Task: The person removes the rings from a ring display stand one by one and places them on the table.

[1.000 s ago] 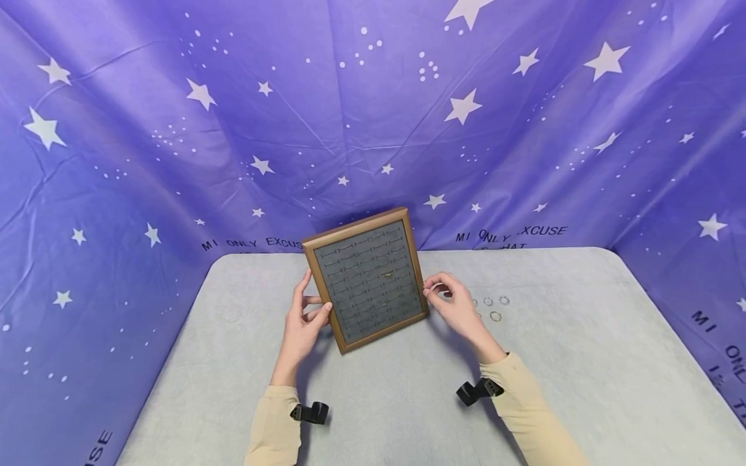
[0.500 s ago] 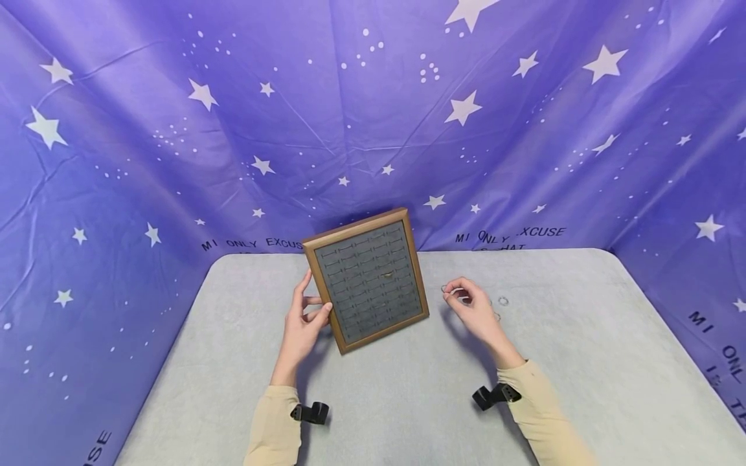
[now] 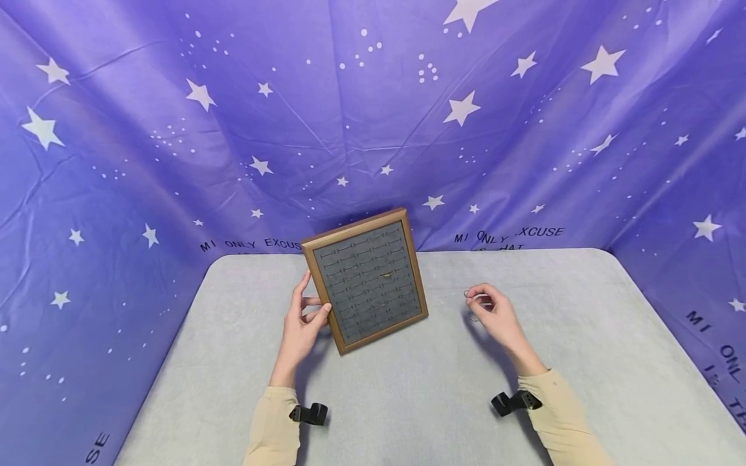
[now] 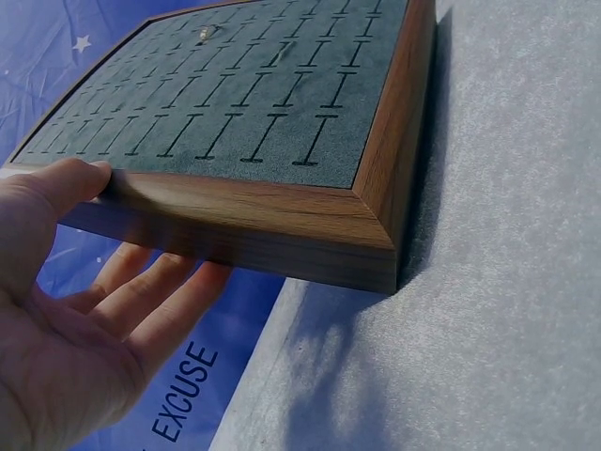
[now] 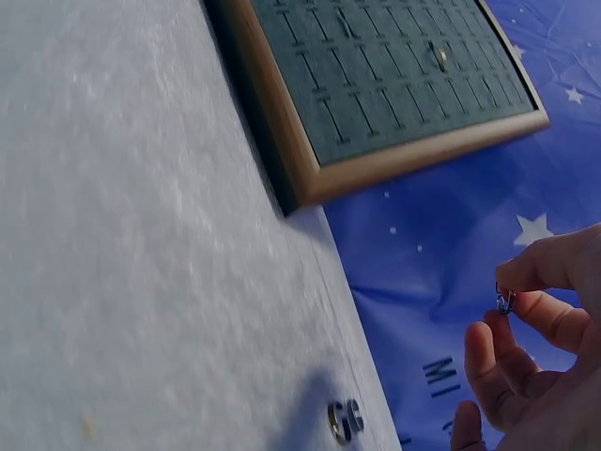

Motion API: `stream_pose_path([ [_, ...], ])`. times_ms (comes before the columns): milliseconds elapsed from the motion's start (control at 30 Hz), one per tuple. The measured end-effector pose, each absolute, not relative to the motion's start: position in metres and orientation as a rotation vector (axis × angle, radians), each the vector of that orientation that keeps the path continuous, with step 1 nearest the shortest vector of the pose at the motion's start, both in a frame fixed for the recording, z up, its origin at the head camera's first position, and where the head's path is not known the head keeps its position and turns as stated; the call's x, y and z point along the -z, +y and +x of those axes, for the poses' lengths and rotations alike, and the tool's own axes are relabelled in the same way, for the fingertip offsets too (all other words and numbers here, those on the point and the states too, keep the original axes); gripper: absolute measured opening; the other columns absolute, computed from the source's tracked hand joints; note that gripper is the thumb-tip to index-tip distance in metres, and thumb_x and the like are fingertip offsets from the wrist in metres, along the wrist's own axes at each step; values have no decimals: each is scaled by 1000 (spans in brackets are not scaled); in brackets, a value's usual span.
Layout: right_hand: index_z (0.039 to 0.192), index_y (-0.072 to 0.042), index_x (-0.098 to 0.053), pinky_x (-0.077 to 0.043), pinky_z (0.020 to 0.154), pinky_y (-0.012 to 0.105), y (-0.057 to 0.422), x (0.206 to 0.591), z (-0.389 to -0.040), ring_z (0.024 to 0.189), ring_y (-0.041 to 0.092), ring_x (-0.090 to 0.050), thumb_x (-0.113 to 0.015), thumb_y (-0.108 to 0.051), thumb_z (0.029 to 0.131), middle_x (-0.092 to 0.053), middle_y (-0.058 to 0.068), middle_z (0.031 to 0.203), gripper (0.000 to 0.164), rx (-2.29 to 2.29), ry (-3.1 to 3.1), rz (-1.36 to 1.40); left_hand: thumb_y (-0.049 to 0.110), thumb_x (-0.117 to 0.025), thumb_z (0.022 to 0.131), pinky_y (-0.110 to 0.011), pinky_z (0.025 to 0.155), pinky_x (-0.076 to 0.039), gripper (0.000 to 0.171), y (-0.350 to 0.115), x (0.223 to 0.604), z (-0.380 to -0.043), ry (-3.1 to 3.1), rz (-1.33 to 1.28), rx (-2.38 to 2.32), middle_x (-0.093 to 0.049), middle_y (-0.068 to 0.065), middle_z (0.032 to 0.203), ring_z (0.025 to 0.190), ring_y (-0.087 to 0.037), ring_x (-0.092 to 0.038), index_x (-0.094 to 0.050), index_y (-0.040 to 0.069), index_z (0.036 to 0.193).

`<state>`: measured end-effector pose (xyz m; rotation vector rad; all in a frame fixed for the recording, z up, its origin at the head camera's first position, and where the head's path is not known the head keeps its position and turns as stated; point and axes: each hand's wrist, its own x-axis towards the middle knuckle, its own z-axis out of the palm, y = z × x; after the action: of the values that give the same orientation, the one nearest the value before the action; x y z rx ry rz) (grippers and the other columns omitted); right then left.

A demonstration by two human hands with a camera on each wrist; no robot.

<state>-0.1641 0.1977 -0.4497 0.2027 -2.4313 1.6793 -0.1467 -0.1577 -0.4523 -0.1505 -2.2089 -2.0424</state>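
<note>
My left hand [image 3: 300,330] grips the left edge of a wood-framed ring display tray [image 3: 348,228], thumb on the front and fingers behind. The tray stands tilted, its lower corner near the table. Its dark velvet panel [image 4: 239,141] has rows of slots, and a gold-coloured ring [image 5: 440,58] sits in one of them. Off to the right of the tray, my right hand [image 3: 498,317] pinches a small silvery ring [image 5: 505,303] between thumb and forefinger. Two loose rings, one of them a silvery ring [image 5: 337,424], lie on the table close to that hand.
A grey-white table [image 3: 373,401] carries everything. Behind it and at both sides hangs a purple cloth [image 3: 350,129] with white stars. Each forearm wears a small black wrist camera [image 3: 310,414].
My right hand has moved rightward, away from the tray's right edge, with the pinched ring. It now covers most of the loose rings in the head view. Left hand and tray stay put.
</note>
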Motion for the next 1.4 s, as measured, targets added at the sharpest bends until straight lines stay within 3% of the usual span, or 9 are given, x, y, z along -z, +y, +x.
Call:
stream_pose_path([
  [233, 94, 15, -58, -44, 68, 15, 211, 452, -162, 74, 11, -55, -58, 12, 86, -59, 25, 87, 8, -1602, -2454, 176, -3, -59, 94, -47, 78, -54, 73, -158, 454, -146, -2205, -156, 2041, -49, -23, 106, 91, -45, -63, -22, 13, 154],
  [500, 95, 16, -56, -47, 57, 19, 229, 453, -161, 67, 11, -55, -58, 12, 87, -58, 25, 82, 10, -1612, -2479, 184, -3, -59, 94, -48, 78, -54, 73, -158, 454, -146, -2208, -156, 2040, -49, -24, 107, 91, -46, -63, -22, 14, 155],
  [667, 95, 14, -58, -45, 60, 16, 238, 459, -162, 71, 14, -56, -58, 13, 85, -59, 25, 84, 10, -1549, -2510, 133, -3, -58, 94, -48, 78, -54, 73, -159, 454, -146, -2208, -157, 2043, -49, -24, 107, 92, -47, -63, -22, 14, 155],
  [867, 97, 8, -61, -44, 64, 14, 257, 485, -171, 73, 5, -56, -61, 7, 87, -63, 20, 88, 10, -1471, -2545, 105, -3, -58, 94, -47, 77, -55, 72, -159, 454, -146, -2213, -159, 2036, -50, -24, 107, 92, -47, -63, -21, 13, 155],
  [1100, 101, 8, -61, -44, 70, 13, 269, 496, -168, 77, 2, -57, -61, 2, 90, -64, 24, 94, 13, -1473, -2565, 86, -3, -59, 94, -47, 76, -55, 73, -159, 455, -147, -2211, -164, 2029, -50, -23, 107, 91, -46, -63, -22, 13, 155],
  [1233, 99, 10, -61, -44, 67, 12, 271, 497, -163, 77, 0, -56, -59, 6, 90, -64, 23, 94, 10, -1460, -2568, 82, -3, -59, 94, -46, 77, -55, 73, -159, 455, -147, -2209, -165, 2032, -50, -23, 106, 92, -46, -63, -22, 13, 155],
  [1400, 93, 13, -61, -43, 65, 12, 273, 497, -158, 74, 5, -55, -59, 14, 86, -62, 24, 88, 8, -1429, -2558, 107, -4, -59, 94, -49, 78, -54, 73, -160, 456, -148, -2202, -161, 2048, -50, -22, 106, 92, -47, -63, -22, 13, 154],
])
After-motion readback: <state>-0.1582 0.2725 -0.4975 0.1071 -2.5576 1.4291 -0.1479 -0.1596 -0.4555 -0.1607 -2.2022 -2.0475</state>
